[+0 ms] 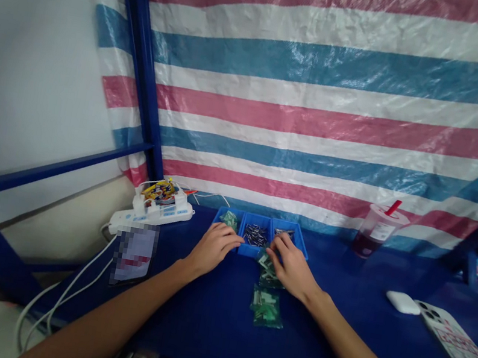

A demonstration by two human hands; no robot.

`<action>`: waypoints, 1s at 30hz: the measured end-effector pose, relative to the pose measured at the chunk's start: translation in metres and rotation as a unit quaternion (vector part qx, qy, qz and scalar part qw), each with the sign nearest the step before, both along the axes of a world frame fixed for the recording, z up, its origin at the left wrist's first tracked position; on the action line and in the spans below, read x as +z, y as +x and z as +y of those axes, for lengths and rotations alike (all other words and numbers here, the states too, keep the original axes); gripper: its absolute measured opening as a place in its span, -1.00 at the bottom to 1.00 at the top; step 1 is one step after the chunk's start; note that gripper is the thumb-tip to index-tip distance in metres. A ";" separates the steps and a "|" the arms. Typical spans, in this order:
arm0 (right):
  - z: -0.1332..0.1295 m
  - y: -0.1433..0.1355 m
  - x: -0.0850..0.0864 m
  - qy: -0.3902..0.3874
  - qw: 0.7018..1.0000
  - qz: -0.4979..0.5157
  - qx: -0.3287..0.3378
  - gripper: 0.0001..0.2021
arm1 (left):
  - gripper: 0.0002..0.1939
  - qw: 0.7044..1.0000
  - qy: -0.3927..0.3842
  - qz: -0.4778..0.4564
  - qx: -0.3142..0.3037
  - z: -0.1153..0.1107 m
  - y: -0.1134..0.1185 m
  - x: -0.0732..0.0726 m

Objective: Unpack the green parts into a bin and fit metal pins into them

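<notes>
Three blue bins stand side by side at the table's back: the left bin (217, 216) holds a green bag (229, 220), the middle bin (249, 253) dark metal pieces (256, 235), the right bin (302, 242) more metal parts. My left hand (214, 248) is at the front of the left and middle bins, its fingers closed together; whatever they pinch is too small to name. My right hand (290, 266) reaches over the front of the right bin with curled fingers, their tips partly hidden. Beneath and beside it lie green bags (267, 269), with another bag (267, 307) nearer the front.
A white power strip (152, 218) with cables and a phone-like device (134, 256) are at the left. To the right are a cup with a red straw (374, 231), a white earbud case (402, 302) and a phone (461, 347). Striped sheeting (299, 116) hangs behind.
</notes>
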State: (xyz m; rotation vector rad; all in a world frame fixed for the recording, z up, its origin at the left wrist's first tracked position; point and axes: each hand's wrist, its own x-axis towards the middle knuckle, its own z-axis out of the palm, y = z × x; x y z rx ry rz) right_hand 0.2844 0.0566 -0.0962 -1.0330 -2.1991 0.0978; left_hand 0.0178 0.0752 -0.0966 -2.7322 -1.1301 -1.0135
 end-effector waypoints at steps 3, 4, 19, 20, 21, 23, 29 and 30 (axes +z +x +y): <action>0.000 -0.001 0.000 -0.002 1.000 -0.002 0.000 -0.90 | -0.73 1.000 0.000 -0.003 0.002 -0.001 0.000 0.000; 0.001 -0.001 0.000 -0.002 1.000 -0.002 -0.002 -0.89 | -0.74 1.000 0.000 -0.004 0.002 -0.001 0.000 0.000; -0.017 -0.020 0.017 -0.133 0.957 0.255 0.042 -0.73 | -0.63 0.996 0.064 -0.050 -0.048 -0.024 0.012 0.009; -0.018 -0.024 0.015 -0.163 0.944 0.279 0.063 -0.71 | -0.64 0.995 0.069 -0.042 -0.059 -0.025 0.012 0.008; -0.018 -0.028 0.013 -0.194 0.930 0.300 0.083 -0.69 | -0.65 0.994 0.074 -0.035 -0.067 -0.025 0.013 0.007; -0.019 -0.033 0.008 -0.246 0.905 0.328 0.115 -0.66 | -0.71 0.993 0.083 -0.029 -0.079 -0.027 0.013 0.007; -0.024 -0.027 0.014 -0.130 0.961 0.232 0.081 -0.74 | -0.87 0.989 0.086 -0.096 -0.065 -0.029 0.012 0.011; -0.025 -0.024 0.017 -0.085 0.973 0.198 0.079 -0.75 | -0.89 0.990 0.074 -0.109 -0.059 -0.029 0.012 0.012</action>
